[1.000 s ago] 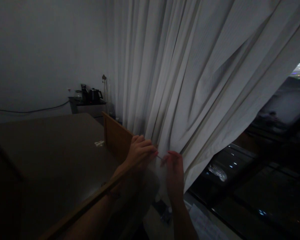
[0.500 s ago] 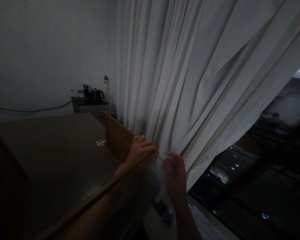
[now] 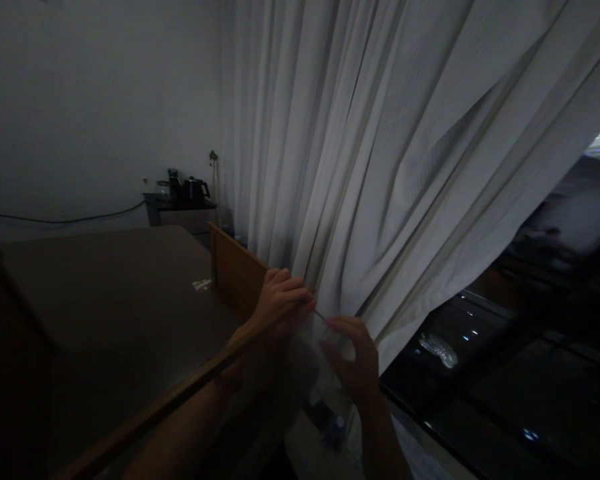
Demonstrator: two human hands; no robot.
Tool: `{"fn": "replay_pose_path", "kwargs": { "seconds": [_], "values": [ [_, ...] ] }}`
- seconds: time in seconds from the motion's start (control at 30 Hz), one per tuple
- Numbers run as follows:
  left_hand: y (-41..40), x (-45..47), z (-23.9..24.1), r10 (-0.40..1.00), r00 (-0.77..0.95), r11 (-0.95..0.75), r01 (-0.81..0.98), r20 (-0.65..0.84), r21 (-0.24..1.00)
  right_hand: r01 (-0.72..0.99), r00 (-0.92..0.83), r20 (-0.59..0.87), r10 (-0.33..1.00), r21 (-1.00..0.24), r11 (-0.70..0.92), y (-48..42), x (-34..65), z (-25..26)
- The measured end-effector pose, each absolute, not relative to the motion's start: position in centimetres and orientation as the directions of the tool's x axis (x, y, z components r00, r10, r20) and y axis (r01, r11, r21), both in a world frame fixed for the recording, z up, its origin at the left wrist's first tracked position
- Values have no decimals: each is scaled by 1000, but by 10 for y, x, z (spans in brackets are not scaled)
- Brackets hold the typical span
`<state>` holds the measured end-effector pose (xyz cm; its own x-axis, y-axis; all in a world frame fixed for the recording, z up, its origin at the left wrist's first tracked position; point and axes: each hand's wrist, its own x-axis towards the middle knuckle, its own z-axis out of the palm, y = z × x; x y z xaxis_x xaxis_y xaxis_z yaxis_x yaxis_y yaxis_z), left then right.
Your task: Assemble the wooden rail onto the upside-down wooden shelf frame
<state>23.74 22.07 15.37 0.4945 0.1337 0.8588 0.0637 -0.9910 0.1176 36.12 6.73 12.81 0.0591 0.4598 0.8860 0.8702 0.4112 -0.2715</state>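
Observation:
My left hand (image 3: 284, 297) is closed over the top edge of a wooden board (image 3: 237, 263), its fingertips hooked to the far right side. A thin, dark rod (image 3: 321, 316) juts out from beside those fingertips towards my right hand (image 3: 354, 357). The index finger and thumb of that hand are curled around the rod's outer end, slightly blurred. What kind of tool or part the rod is, and where its inner end sits, cannot be made out in the dim light.
A large, flat brown surface (image 3: 115, 293) lies left of the board. White curtains (image 3: 330, 167) hang close behind my hands. Dark glass (image 3: 505, 373) is at the right. A black kettle (image 3: 194, 191) stands on a cabinet (image 3: 183, 217) in the far corner.
My right hand has turned and shifted slightly right and down, its index finger and thumb now further apart at the rod's end. My left hand has stayed in place.

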Motion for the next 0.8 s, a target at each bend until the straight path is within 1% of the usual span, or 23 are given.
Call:
{"fn": "replay_pose_path", "kwargs": {
  "seconds": [0.07, 0.1, 0.13, 0.17, 0.2, 0.27, 0.33, 0.37, 0.43, 0.6, 0.67, 0.73, 0.8],
  "values": [
    [220, 237, 154, 121, 502, -993, 59, 856, 106, 909, -37, 909, 416, -143, 393, 69, 362, 130],
    [220, 236, 155, 113, 498, -994, 54, 860, 99, 917, -53, 914, 402, -115, 383, 71, 361, 131],
    [220, 236, 155, 109, 497, -994, 50, 861, 97, 919, -49, 916, 398, -114, 377, 73, 359, 131],
    [220, 236, 155, 108, 498, -994, 50, 861, 96, 916, -26, 915, 403, -139, 376, 75, 356, 131],
    [220, 236, 155, 109, 501, -994, 51, 859, 97, 905, 19, 909, 416, -192, 379, 78, 352, 132],
    [221, 235, 155, 115, 516, -993, 58, 849, 99, 839, 187, 879, 438, -375, 394, 81, 344, 132],
    [221, 235, 154, 116, 529, -993, 59, 841, 101, 688, 388, 797, 463, -584, 429, 85, 335, 134],
    [221, 235, 154, 115, 530, -993, 56, 840, 101, 600, 456, 744, 488, -662, 449, 86, 331, 134],
    [222, 235, 153, 113, 528, -994, 49, 842, 103, 489, 506, 673, 540, -739, 463, 89, 326, 136],
    [222, 236, 152, 101, 488, -994, 24, 867, 102, 439, 483, 632, 606, -773, 458, 93, 328, 134],
    [221, 236, 153, 100, 481, -994, 21, 871, 103, 420, 517, 615, 596, -789, 449, 92, 331, 132],
    [221, 236, 153, 108, 489, -994, 27, 866, 109, 460, 533, 647, 545, -762, 455, 89, 337, 131],
    [221, 237, 152, 117, 490, -993, 31, 864, 118, 581, 479, 732, 485, -678, 450, 86, 344, 130]
  ]
}}
